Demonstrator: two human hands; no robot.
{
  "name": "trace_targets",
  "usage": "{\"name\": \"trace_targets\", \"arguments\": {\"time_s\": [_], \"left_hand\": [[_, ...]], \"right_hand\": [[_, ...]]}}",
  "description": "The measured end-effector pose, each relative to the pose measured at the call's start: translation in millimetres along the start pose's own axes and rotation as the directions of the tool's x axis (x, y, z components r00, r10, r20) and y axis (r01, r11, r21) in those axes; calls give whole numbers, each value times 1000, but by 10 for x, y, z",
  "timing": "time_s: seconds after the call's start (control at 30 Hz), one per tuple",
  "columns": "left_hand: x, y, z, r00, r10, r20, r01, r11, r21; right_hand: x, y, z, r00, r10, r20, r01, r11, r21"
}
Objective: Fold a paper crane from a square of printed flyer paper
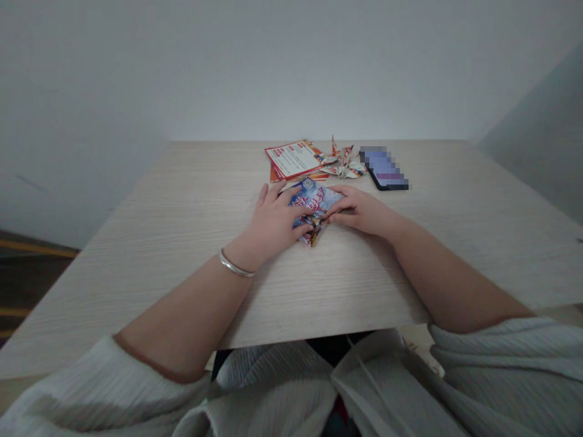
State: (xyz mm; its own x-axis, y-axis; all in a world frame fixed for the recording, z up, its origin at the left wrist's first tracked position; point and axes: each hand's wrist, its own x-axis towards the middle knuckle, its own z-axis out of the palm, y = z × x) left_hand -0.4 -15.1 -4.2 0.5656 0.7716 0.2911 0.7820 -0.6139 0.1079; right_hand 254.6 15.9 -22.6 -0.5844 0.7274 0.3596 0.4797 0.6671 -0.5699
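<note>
A blue printed paper with pink lettering lies folded on the table, between my two hands. My left hand rests over its left side with the fingers spread, pressing it down; a silver bangle circles that wrist. At the right edge, the thumb and fingers of my right hand close on the paper near a fold. The lower end narrows to a point with multicoloured print. Part of the sheet is hidden under my fingers.
Behind the paper lies a stack of red-and-white printed sheets. Folded paper cranes sit beside it. Farther right is a dark-edged phone, its screen pixelated. The pale wooden table meets a wall at the back.
</note>
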Motion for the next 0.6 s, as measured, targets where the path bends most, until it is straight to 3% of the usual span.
{"name": "trace_targets", "arguments": {"time_s": [0.17,0.37,0.5,0.6], "left_hand": [[30,37,-35,997,58,46,-55,997,-58],[81,82,-159,999,38,-31,-45,963,-266],[90,73,-181,985,157,75,-128,946,-297],[86,48,-132,986,106,132,-58,945,-321]], "right_hand": [[27,-12,48,996,50,-78,-52,998,-19],[23,-57,77,983,66,-173,-77,996,-54],[27,-77,48,981,58,-187,-80,990,-113],[31,-72,34,981,16,-195,-56,978,-199]]}}
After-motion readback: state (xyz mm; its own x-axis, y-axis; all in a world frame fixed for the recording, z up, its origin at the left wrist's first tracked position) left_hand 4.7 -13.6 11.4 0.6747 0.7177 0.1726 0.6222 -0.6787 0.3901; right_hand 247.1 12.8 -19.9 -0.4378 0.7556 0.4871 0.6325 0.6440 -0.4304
